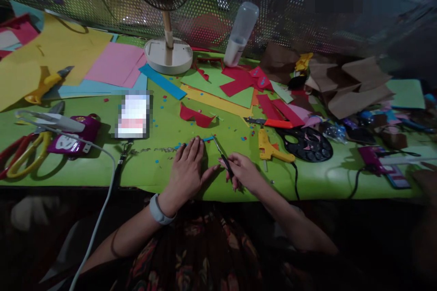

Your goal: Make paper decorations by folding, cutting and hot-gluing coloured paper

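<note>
My left hand (pixel 190 163) lies flat on the green tabletop with its fingers stretched forward. By its fingertips is a narrow blue paper strip (pixel 208 138). My right hand (pixel 241 170) is wrapped round the dark handles of a small pair of scissors (pixel 223 157). The scissor blades point up and left, with their tips at the strip's right end. Whether the blades touch the paper is too small to tell. Small blue and red paper bits lie scattered around. Just beyond my hands rests a cut red paper piece (pixel 197 116).
A yellow glue gun (pixel 266 145) and a black palette (pixel 309 144) lie to the right. On the left are a phone (pixel 134 116), a purple socket adapter (pixel 77 138) with a white cable, and large scissors (pixel 30 152). A fan base (pixel 168 57) and a bottle (pixel 241 34) stand behind.
</note>
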`<action>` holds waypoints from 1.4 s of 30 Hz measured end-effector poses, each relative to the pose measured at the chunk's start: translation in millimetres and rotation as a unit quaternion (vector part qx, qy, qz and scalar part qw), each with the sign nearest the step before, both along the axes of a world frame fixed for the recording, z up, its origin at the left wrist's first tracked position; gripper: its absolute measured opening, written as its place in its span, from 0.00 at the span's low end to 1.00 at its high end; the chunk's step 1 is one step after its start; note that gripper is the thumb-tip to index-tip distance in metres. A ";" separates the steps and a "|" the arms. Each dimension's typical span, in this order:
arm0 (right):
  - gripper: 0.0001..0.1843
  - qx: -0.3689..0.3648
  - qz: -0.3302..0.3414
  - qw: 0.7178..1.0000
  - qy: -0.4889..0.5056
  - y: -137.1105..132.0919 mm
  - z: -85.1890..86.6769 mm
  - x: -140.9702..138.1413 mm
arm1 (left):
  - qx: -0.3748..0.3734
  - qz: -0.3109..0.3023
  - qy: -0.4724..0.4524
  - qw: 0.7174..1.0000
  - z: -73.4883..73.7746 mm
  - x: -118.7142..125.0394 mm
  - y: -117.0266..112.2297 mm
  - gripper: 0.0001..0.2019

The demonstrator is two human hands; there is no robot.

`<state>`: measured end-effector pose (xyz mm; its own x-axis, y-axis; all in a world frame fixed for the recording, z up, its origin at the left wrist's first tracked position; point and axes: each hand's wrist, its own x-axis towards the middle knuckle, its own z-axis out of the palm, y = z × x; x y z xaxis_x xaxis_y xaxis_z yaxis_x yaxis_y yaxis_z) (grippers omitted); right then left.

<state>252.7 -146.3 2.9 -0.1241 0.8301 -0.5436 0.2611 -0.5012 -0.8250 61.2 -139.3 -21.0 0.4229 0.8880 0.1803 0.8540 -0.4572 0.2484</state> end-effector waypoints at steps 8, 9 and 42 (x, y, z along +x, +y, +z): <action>0.22 0.001 -0.012 1.000 0.003 -1.5 1.0 -1.1 | -0.003 0.002 -0.004 1.000 1.5 0.0 0.1 0.38; 0.22 0.002 -0.012 1.000 0.003 -1.5 1.0 -1.1 | -0.002 0.002 -0.003 1.000 1.4 0.0 0.1 0.38; 0.21 0.014 -0.004 1.000 0.004 -0.3 -0.6 0.2 | -0.002 0.002 0.009 1.000 2.6 -0.4 -0.3 0.38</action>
